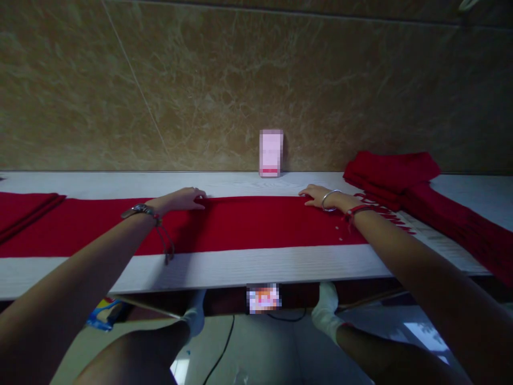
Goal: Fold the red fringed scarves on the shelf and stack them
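A long red scarf (248, 224) lies flat along the white table, its fringed end at the right under my right forearm. Its left part is folded over in layers. My left hand (186, 199) rests on the scarf's far edge, left of the middle, with thumb and fingers apart. Farther right, my right hand (318, 197) touches the same far edge, its thumb also apart from the fingers. Beside my right forearm, a second red cloth (395, 171) lies in a folded heap, with one length trailing toward the near right edge.
A phone-shaped pink object (271, 153), blurred out, leans on the brown marbled wall (224, 80) behind the white table (248, 264). Below the table edge are my feet, another blurred bright object (263, 298), a blue packet (105, 314) and a dark cable (224, 347) on the floor.
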`<state>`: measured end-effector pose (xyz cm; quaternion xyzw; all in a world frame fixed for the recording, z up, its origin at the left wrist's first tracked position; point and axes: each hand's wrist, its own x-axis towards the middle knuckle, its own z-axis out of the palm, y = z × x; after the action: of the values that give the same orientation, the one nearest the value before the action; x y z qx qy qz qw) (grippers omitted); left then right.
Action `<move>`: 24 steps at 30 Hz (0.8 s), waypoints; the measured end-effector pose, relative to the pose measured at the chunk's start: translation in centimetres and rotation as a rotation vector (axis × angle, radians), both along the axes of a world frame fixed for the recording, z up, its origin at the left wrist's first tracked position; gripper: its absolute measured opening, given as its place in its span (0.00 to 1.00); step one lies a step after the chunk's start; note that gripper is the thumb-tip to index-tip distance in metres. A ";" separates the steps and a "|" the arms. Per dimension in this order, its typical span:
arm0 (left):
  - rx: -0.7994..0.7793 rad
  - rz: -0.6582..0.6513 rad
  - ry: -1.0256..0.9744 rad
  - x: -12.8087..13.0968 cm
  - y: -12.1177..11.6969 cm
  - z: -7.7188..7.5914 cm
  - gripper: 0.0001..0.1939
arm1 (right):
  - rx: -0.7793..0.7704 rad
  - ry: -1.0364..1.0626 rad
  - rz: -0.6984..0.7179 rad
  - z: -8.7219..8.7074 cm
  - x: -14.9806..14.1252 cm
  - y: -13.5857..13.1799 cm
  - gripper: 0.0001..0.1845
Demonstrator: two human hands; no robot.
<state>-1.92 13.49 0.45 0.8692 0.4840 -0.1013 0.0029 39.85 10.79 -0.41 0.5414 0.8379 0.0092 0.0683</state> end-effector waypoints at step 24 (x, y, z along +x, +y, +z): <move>0.038 -0.093 -0.115 -5.9 -7.8 1.0 0.09 | 0.272 0.026 0.252 0.7 6.1 -11.4 0.12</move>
<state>-7.79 5.68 1.49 0.8951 0.4438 -0.0420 0.0094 45.95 -0.64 0.25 0.4366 0.8909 0.1241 -0.0179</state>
